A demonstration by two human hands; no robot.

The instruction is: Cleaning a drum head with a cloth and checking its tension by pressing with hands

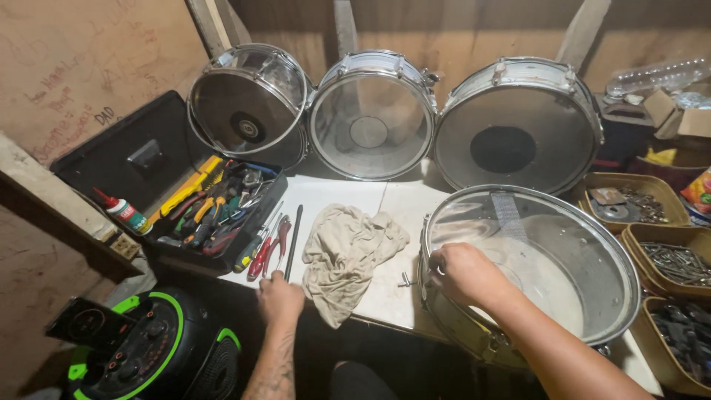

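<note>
Left hand (280,296): knuckles up, fingers curled, tattooed forearm reaching straight forward from the lower edge. Right hand (465,272): loosely closed fist, back uppermost, bare forearm angled in from the lower right.

Four snare drums are in view: three stand on edge along the top of the frame, at upper left (250,104), top centre (372,115) and upper right (518,126), and one lies flat at lower right (541,270). One open toolbox (174,192) sits at left, one beige rag (344,252) at centre, one glue bottle (122,211) at far left. Three trays of metal parts line the right edge (629,200) (678,259) (681,333). One black-and-green speaker (144,348) fills the lower left corner.
</note>
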